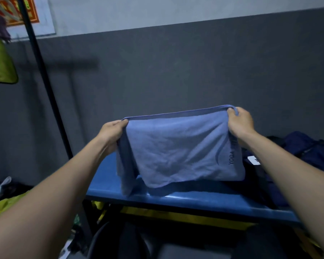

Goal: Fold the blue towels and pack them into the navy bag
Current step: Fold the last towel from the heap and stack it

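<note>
Blue bench [108,181], black pole [45,79]

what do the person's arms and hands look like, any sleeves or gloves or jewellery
Both forearms are bare as far up as the frame shows, with no sleeve in view. The left hand and right hand wear no gloves. No watch, bracelet or ring shows on the visible sides of the wrists and fingers. No markings can be seen, though the light is dim.

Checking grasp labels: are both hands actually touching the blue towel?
Touching. The head view shows the left hand and right hand each pinching a top corner of the blue towel, which hangs between them.
</note>
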